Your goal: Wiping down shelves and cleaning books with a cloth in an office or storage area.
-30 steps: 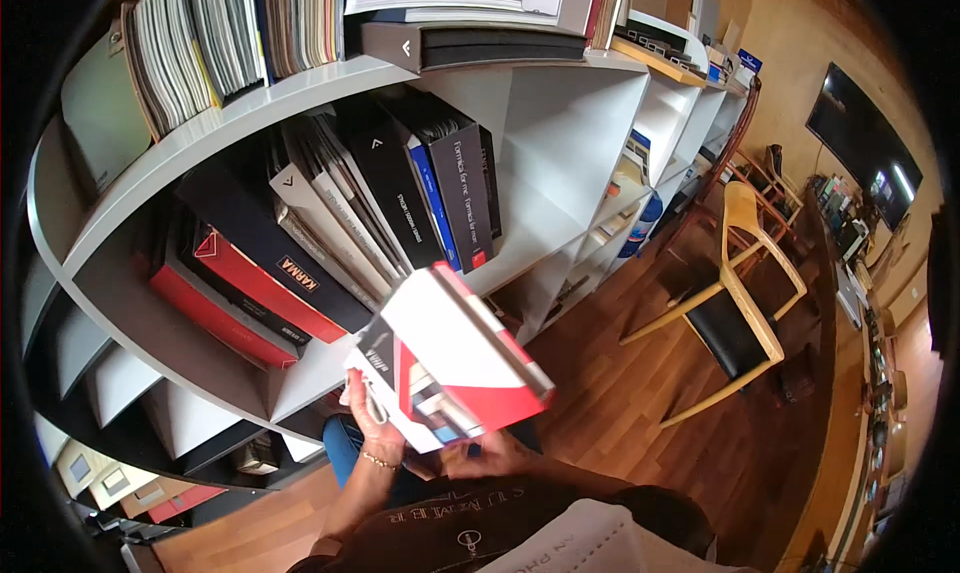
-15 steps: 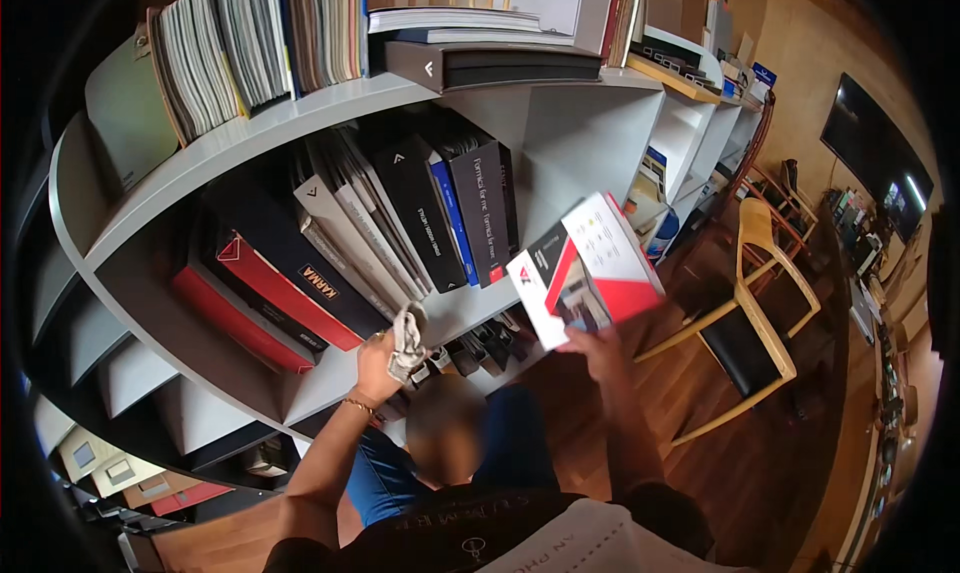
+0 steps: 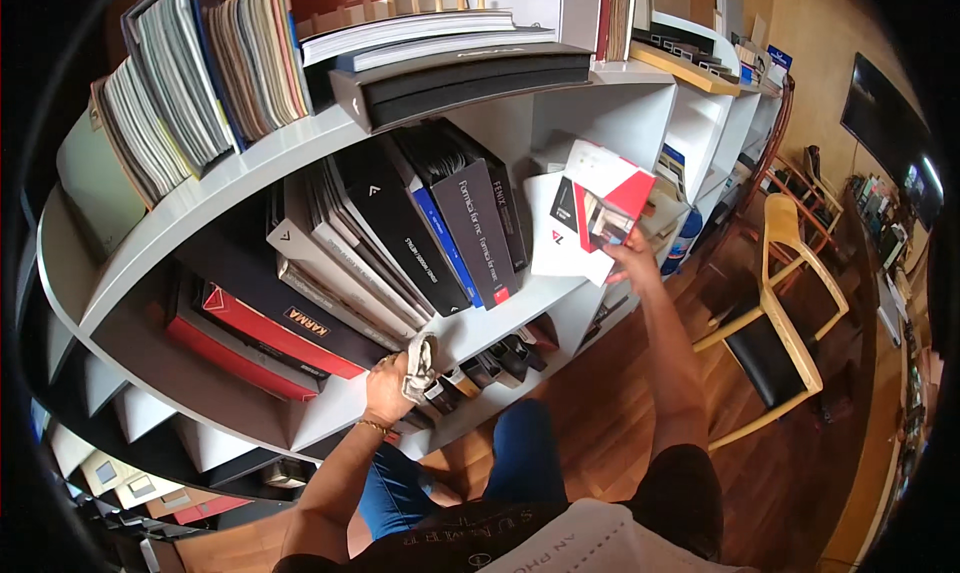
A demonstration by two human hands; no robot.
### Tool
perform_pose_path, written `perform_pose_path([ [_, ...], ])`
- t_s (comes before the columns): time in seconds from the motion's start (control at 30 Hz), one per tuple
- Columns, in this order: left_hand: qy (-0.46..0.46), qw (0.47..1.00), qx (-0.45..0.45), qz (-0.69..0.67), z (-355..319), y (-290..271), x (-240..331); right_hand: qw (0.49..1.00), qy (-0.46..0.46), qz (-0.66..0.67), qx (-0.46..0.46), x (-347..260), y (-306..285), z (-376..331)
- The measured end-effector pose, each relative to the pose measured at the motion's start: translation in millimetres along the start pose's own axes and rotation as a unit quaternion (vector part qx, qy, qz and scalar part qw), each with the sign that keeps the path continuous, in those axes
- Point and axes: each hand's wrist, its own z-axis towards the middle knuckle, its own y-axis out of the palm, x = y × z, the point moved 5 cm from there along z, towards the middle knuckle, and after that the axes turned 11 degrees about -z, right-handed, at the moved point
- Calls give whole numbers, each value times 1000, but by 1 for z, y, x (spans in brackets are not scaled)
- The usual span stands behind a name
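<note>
Near the front edge of the curved shelf (image 3: 330,425), my left hand (image 3: 386,388) is closed around a crumpled light cloth (image 3: 420,368). My right hand (image 3: 632,261) grips a white, red and black book (image 3: 628,188) by its lower right corner. The book is tilted in the mouth of the shelf bay, to the right of a leaning row of binders. That row includes a dark grey binder (image 3: 474,223), a slim blue binder (image 3: 443,238) and a black binder (image 3: 400,228). Whether the book touches the shelf, I cannot tell.
Sample books (image 3: 255,58) and a large black binder (image 3: 470,85) rest on the top shelf. Red and dark boxes (image 3: 255,338) lean at the bay's left. Small dark items (image 3: 480,371) line the shelf below. A wooden chair (image 3: 785,323) stands at the right.
My right hand has carried the book up and away from me, into the shelf bay's opening. My left hand, still gripping the cloth, stays by the shelf edge. The view has shifted slightly.
</note>
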Motion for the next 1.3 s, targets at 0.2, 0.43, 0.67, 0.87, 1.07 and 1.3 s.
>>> perform_pose_path([
  [0.2,1,1000,-2,8,0,2,0,999,-1,28,25,12,-4,29],
  [0.43,-13,1000,-10,-7,2,0,1,999,-32,27,9,23,-4,44],
  [0.67,-19,1000,-19,3,5,8,-2,991,-17,102,87,53,21,27],
  [0.87,-8,1000,-5,4,-1,1,-2,935,-22,313,165,73,43,-18],
  [1.07,28,999,41,-18,-7,-1,-1,880,-3,371,296,95,56,-114],
  [1.3,-153,898,86,-404,-20,30,28,853,112,487,154,154,73,-204],
])
